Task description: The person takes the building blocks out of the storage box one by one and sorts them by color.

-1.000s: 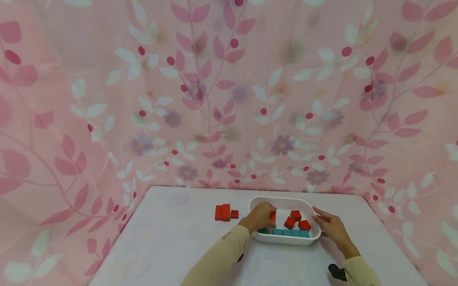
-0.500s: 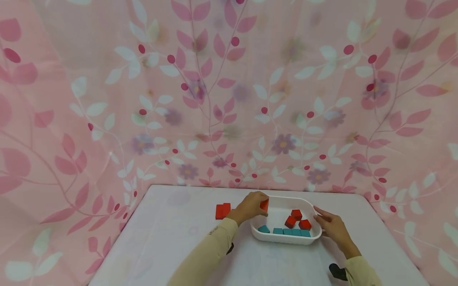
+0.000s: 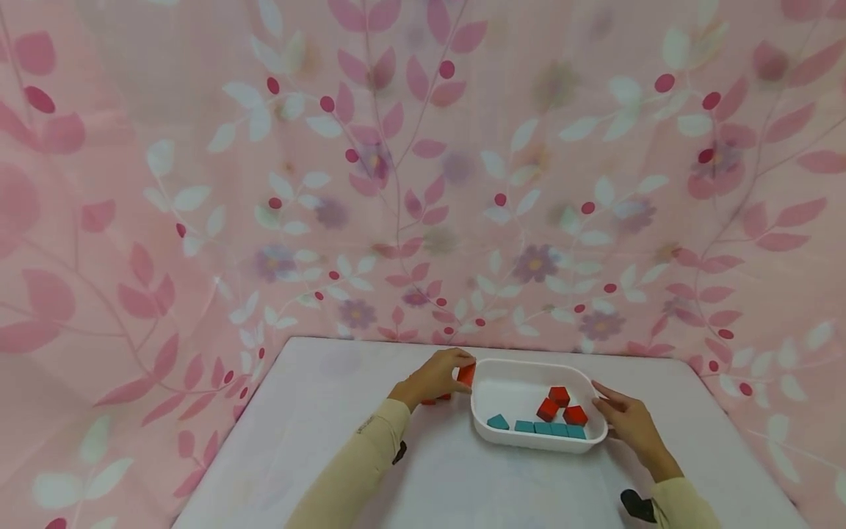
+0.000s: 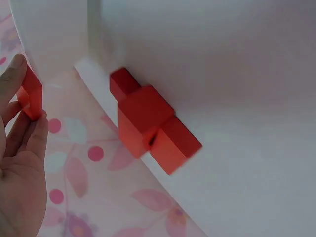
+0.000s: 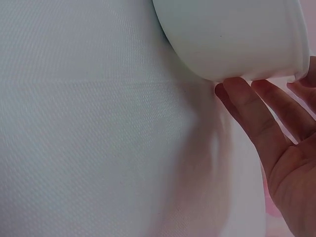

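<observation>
My left hand [image 3: 439, 375] pinches a red block [image 3: 466, 372] between thumb and fingers, just outside the left end of the white tray [image 3: 522, 367]. In the left wrist view the thumb lies on one side of that block and the fingertips on the other. Beyond the left hand, a cluster of red blocks [image 4: 146, 112] stands on the table, mostly hidden by the hand in the head view. My right hand [image 3: 632, 424] holds the tray's right end, thumb at the rim and fingers against the outer wall [image 5: 237, 44].
Inside the tray, several teal blocks [image 3: 551, 428] lie along the near wall, with a pointed teal block [image 3: 498, 422] at the near left corner. Three red blocks [image 3: 548, 409] sit toward its right. The white table [image 3: 344, 367] ends at a pink floral curtain [image 3: 423, 184].
My left hand has lifted the red block out of the tray and moved it left past the rim. The right hand stays at the tray's right end. The head view has shifted slightly.
</observation>
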Available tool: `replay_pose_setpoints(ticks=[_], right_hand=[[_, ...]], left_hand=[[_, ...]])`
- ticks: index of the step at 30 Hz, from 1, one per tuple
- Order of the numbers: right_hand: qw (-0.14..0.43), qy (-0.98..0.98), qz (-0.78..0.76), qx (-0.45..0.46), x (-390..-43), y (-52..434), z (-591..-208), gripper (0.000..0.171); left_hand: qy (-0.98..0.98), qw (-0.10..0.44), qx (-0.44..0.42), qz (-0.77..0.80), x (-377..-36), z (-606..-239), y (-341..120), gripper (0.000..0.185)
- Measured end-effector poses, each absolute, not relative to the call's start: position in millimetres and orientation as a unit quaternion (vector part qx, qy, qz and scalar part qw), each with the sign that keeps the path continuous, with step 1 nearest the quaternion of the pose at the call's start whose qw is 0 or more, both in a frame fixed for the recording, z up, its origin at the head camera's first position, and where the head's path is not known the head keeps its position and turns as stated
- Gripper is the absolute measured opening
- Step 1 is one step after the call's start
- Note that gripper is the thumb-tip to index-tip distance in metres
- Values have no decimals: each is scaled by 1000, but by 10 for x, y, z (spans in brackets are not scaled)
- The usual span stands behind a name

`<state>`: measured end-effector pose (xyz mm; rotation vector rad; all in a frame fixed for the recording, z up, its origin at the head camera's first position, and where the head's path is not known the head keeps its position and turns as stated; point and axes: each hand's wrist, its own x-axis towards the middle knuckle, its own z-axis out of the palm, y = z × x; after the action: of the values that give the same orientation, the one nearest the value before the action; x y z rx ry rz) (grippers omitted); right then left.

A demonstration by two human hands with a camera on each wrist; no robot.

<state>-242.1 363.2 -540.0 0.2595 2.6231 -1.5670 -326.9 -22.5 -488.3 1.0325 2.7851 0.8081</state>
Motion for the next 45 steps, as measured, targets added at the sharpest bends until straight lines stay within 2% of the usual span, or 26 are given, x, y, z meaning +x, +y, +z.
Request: replay_pose_setpoints(ticks=[11,22,35,45], right_hand=[[42,855,-509,95,-2393,3642,-5349,65],[37,861,-498,99,-2359,3663,-5376,66],[38,850,-516,101,-2367,3611,-5345,64],[35,852,-514,89,-2415,3617,-5365,65]], left_hand=[[924,12,289,250,-3366,-4960,-727,62],[925,-22,296,239,-3294,-5205,-1190,57],[934,14,265,238,-3314,-5410,-1329,44],[938,28,229,260,-3268,-5483,-1315,55]])
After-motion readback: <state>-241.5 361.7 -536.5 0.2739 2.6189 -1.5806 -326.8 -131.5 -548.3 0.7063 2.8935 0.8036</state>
